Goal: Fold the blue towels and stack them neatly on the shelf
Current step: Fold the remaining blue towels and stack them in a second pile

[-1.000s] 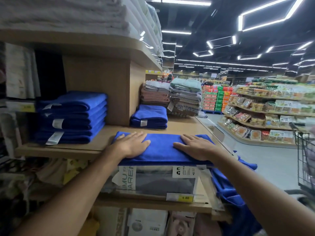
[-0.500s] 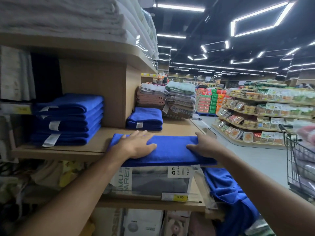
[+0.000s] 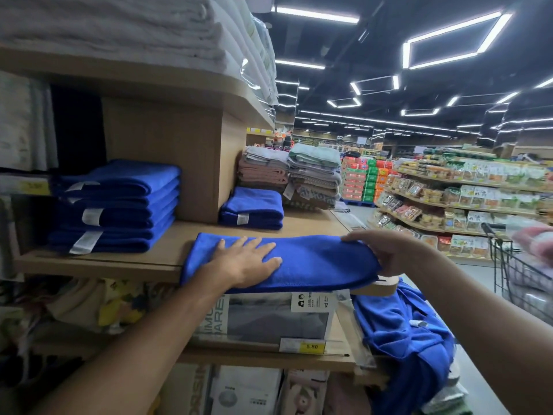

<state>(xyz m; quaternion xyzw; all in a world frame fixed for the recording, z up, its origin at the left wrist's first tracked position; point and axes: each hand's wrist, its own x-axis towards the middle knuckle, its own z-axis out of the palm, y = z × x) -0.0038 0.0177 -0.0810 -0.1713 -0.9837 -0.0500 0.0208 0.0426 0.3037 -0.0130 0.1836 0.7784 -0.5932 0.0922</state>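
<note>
A blue towel (image 3: 314, 260), folded into a long strip, lies on the front edge of the wooden shelf (image 3: 167, 262). My left hand (image 3: 245, 260) presses flat on its left half, fingers spread. My right hand (image 3: 386, 253) grips the towel's right end and lifts it slightly off the shelf. A stack of folded blue towels (image 3: 119, 205) sits at the shelf's left. A smaller folded blue pile (image 3: 253, 208) rests further back. Loose blue towels (image 3: 404, 333) hang in a heap below the shelf's right corner.
A wooden divider (image 3: 185, 163) stands between the two blue piles. Pink, grey and green towel stacks (image 3: 299, 175) sit behind. White towels (image 3: 119, 22) fill the upper shelf. Packaged goods (image 3: 278, 317) lie on the lower shelf. A wire cart (image 3: 520, 271) stands at right by the aisle.
My right hand slid from the top of the towel to its right end and took hold of it, raising that end. My left hand stayed pressed on the left half.
</note>
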